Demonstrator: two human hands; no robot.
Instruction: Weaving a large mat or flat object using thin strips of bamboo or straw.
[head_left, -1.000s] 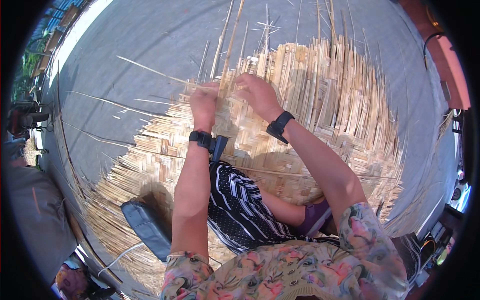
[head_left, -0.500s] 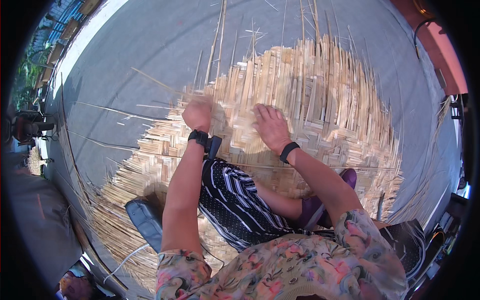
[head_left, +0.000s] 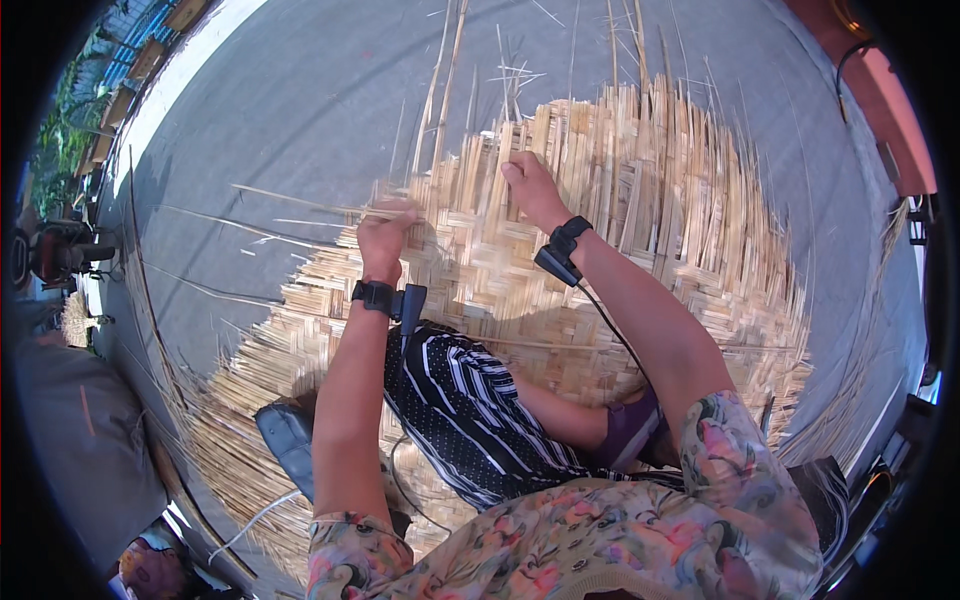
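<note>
A large woven mat of pale bamboo strips (head_left: 560,330) lies on the ground, its upper and left edges bristling with loose ends. My left hand (head_left: 385,240) is closed at the mat's upper left edge, its fingers smeared by motion, on a long bamboo strip (head_left: 290,198) that sticks out leftward past the weave. Farther right, my right hand (head_left: 533,190) is curled closed over upright strips at the top edge; its fingertips seem to pinch one, partly hidden by the hand. Both wrists carry black bands with small dark devices.
My bent leg in striped black cloth (head_left: 480,410) and a purple shoe (head_left: 632,430) rest on the mat. A dark pouch (head_left: 285,440) with a white cable lies left. Loose strips (head_left: 440,90) cross the grey ground (head_left: 300,100). A red structure (head_left: 890,120) stands far right.
My right hand has risen from lying flat on the weave to the top edge and closed. My left hand has shifted slightly left and down, the long strip with it.
</note>
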